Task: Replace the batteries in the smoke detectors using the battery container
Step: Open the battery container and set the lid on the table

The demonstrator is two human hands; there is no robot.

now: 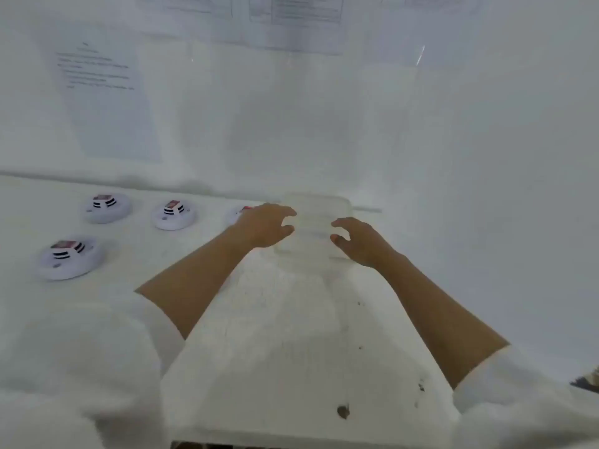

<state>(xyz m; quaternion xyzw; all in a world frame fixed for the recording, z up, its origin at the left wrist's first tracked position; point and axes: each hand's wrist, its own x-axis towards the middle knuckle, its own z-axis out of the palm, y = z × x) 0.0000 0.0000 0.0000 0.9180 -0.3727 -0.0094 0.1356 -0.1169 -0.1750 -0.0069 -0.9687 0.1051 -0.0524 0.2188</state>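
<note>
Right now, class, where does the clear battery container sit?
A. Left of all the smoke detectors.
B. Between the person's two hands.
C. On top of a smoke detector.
B: the battery container lies between the left hand and the right hand, right of the smoke detectors.

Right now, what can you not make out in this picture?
Head view only:
- Clear plastic battery container: washed out by glare; contents unreadable.
- Fourth round white smoke detector: mostly hidden behind the left hand.
- Printed paper sheets on the wall: text blurred.
- Right hand, as left: grip on container unclear.
</note>
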